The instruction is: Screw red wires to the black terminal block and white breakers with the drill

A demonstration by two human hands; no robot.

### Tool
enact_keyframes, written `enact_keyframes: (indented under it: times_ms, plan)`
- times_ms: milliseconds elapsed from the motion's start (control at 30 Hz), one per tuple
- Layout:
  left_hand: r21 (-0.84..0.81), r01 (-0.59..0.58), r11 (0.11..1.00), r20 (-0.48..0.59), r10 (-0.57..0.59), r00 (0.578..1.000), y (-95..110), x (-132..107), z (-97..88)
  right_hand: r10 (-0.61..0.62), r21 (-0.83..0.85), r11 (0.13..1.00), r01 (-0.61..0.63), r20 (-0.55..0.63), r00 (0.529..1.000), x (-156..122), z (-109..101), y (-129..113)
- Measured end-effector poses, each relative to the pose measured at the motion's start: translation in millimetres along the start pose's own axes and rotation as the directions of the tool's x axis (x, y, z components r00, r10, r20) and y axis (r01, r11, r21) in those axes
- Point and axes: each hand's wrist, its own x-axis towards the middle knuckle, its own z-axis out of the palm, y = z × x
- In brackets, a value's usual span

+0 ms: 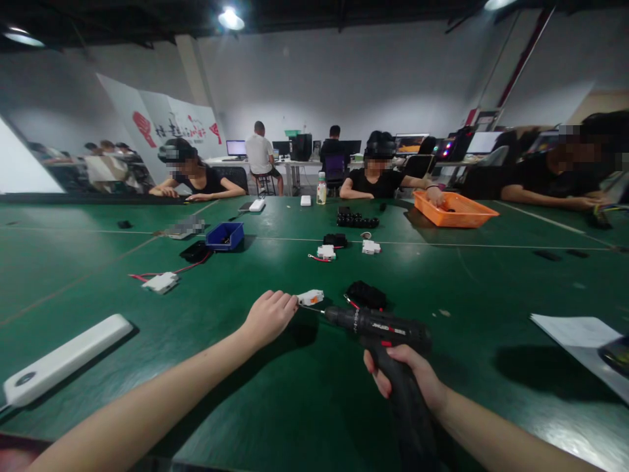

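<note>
My left hand (pixel 272 316) is closed around one end of a small white circuit breaker (pixel 311 297) with an orange part on it. In my right hand (pixel 410 372) is a black cordless drill (pixel 381 328), gripped by its handle and pointing left. Its thin bit (pixel 314 309) reaches to the breaker's near side, beside my left fingers; whether it touches a screw I cannot make out. Just behind the drill lies a black part (pixel 366 295) with a red wire end. Farther back sit two more white breakers (pixel 326 252), (pixel 371 247), one with a red wire.
At left are a white breaker on red wires (pixel 162 282), a blue bin (pixel 225 236) and a long white device (pixel 69 359). Toward the back stand a bottle (pixel 321 189) and an orange basket (pixel 455 211), with a co-worker's hand in it. Paper (pixel 580 334) lies right.
</note>
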Motion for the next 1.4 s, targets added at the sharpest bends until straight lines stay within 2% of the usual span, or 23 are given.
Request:
enact_keyframes:
  times_ms: [200,467,1400]
  plan:
    - [0.001,-0.012,1.000,-0.010,0.012,1.000,1,-1,0.7,-0.036,-0.062,0.998,0.031,-0.081,0.996,-5,5,-5]
    - [0.011,-0.021,1.000,0.025,0.021,0.999,0,-1,1.5,-0.010,-0.104,0.995,-0.004,-0.128,0.992,-6,10,-7]
    - [-0.034,-0.027,0.999,0.023,0.028,0.999,2,1,-2.8,0.011,-0.106,0.994,-0.024,-0.125,0.992,-8,14,-9]
